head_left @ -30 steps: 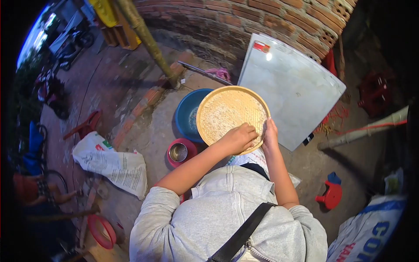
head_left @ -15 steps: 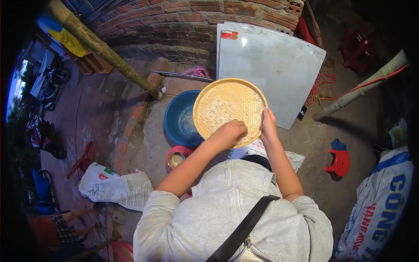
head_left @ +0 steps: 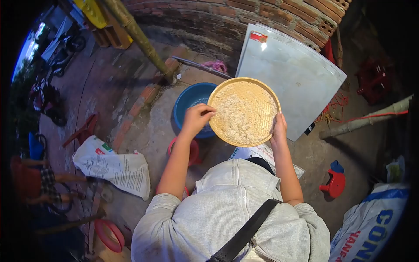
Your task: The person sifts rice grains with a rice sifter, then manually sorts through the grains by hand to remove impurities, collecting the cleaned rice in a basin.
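A round woven winnowing basket (head_left: 243,79) is held up in front of me, with pale grain (head_left: 238,115) spread across it. My right hand (head_left: 279,126) is closed on its right rim, thumb on the upper side. My left hand (head_left: 197,118) is at the left rim, fingers and thumb brought together in a pinch; whether they touch the rim or hold a bit of grain is too small to tell. Beneath that hand a blue basin (head_left: 185,98) stands on the ground, partly covered by the basket. A pink container (head_left: 193,152) sits closer, half hidden by my left forearm.
A pale panel (head_left: 292,78) leans against the brick wall (head_left: 196,22). Bamboo poles (head_left: 142,41) stand left and right. White sacks (head_left: 113,168) lie on both sides. A red stool (head_left: 336,183) is at the right; another person (head_left: 30,179) is at the far left.
My left hand has moved from the grain out to the basket's left rim, over the basin. The grain is spread differently. The whole view has turned and shifted slightly.
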Tool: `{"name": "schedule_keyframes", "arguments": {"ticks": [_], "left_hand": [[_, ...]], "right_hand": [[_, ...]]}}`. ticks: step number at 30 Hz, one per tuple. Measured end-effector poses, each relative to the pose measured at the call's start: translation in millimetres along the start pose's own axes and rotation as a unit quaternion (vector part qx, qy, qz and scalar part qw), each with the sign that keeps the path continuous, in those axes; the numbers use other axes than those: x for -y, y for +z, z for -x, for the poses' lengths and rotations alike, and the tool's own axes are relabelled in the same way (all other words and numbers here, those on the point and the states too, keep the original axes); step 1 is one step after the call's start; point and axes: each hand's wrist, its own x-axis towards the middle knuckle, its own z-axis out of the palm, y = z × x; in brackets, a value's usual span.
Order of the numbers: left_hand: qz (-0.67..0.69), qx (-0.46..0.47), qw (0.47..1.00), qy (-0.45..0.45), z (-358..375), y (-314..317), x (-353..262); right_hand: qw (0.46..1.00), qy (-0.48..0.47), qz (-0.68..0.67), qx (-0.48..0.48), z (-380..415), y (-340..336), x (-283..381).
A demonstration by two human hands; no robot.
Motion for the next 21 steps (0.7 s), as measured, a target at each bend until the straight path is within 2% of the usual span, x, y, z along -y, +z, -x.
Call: {"name": "schedule_keyframes", "arguments": {"ticks": [1,4,6,7,10,11,13,14,16,17,18,19,20,21], "left_hand": [[-0.033,-0.032,0.999,0.008,8,-12,15],[-0.080,-0.080,0.993,-0.044,42,-39,70],[-0.101,-0.105,0.978,-0.146,70,-52,103],[-0.101,-0.110,0.977,-0.152,82,-56,114],[-0.147,-0.097,0.946,-0.271,109,-61,147],[-0.147,-0.099,0.945,-0.274,115,-62,159],[-0.261,-0.038,0.924,-0.276,127,-60,177],[-0.260,-0.041,0.923,-0.279,133,-57,184],[-0.379,0.002,0.894,-0.239,141,-52,197],[-0.378,0.001,0.894,-0.239,138,-48,205],[-0.217,-0.034,0.938,-0.267,130,-45,201],[-0.050,-0.067,0.954,-0.286,123,-43,198],[-0.049,-0.066,0.955,-0.285,118,-36,193],[0.109,-0.090,0.939,-0.313,104,-31,141]], "right_hand": [[1.000,0.002,0.006,-0.011,0,-1,-2],[1.000,0.014,0.016,-0.010,-2,-4,-5],[1.000,0.013,0.025,-0.013,-5,-9,-9],[0.999,0.017,0.028,-0.008,-5,-9,-9],[0.999,0.017,0.031,-0.020,-5,-7,-8],[0.999,0.020,0.033,-0.018,-6,-7,-9],[0.999,0.023,0.034,-0.023,-7,-7,-10],[0.999,0.026,0.036,-0.020,-7,-6,-10],[0.999,0.034,0.034,-0.009,-7,-5,-10],[0.999,0.033,0.035,-0.008,-7,-4,-10],[0.999,0.037,0.039,-0.003,-6,-4,-10],[0.998,0.041,0.042,0.000,-5,-3,-10],[0.998,0.039,0.042,0.000,-5,-3,-10],[0.998,0.049,0.046,0.007,-4,-2,-9]]}}
